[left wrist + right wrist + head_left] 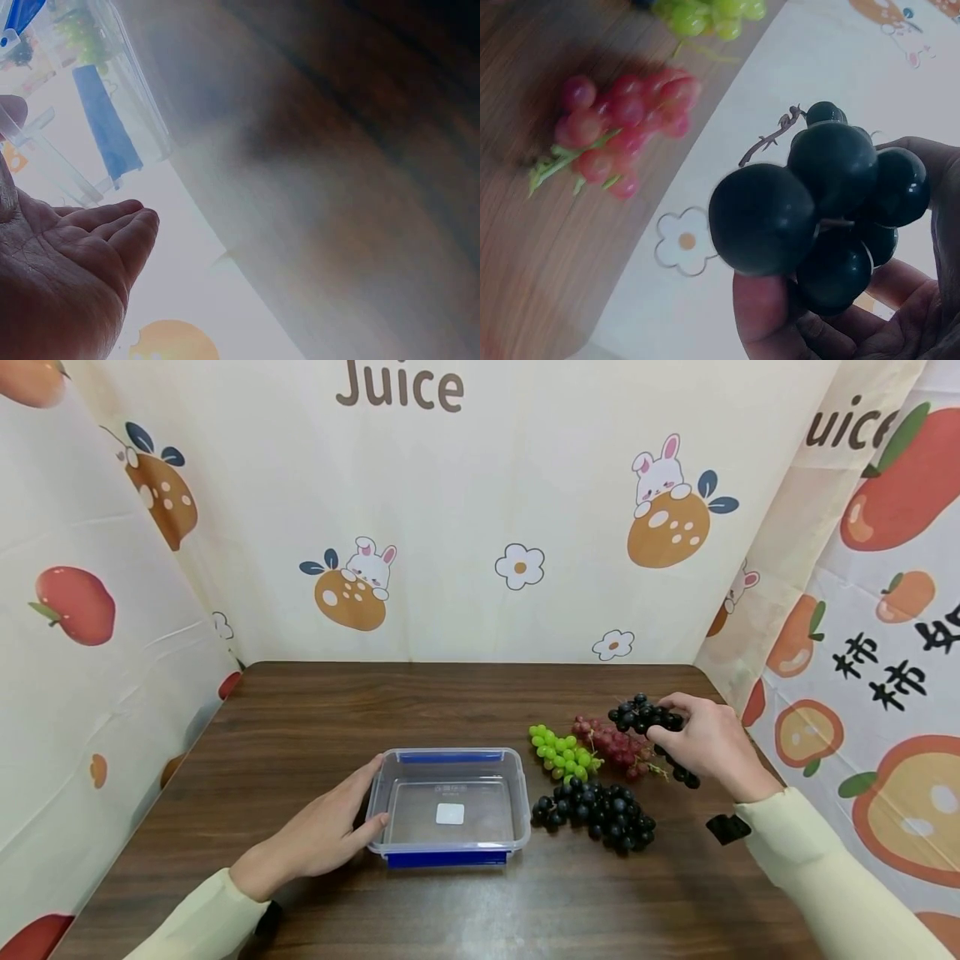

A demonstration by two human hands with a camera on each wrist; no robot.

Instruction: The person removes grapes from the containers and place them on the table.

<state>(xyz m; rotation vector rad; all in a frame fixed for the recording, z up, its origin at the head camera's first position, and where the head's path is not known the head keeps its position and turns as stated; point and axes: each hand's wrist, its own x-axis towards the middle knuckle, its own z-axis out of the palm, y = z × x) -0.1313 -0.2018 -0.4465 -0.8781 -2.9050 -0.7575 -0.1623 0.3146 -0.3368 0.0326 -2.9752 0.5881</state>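
A bunch of black grapes [642, 713] is gripped by my right hand [703, 739], lifted over the far right of the table. In the right wrist view these grapes [832, 169] show large, with a brown stem sticking out and my fingers curled round them. My left hand [322, 827] rests against the left side of a clear plastic container [450, 789] with blue clips, its fingers straight and thumb over the rim. The container has no lid on and a small white label on its bottom. The left wrist view shows the same hand [82, 255] beside the container wall.
Right of the container lie green grapes [561, 752], red grapes [611, 742] and a second bunch of black grapes [600, 814] close together. The brown wooden table [330, 710] is bordered by printed cloth walls [465, 493] at the back and sides.
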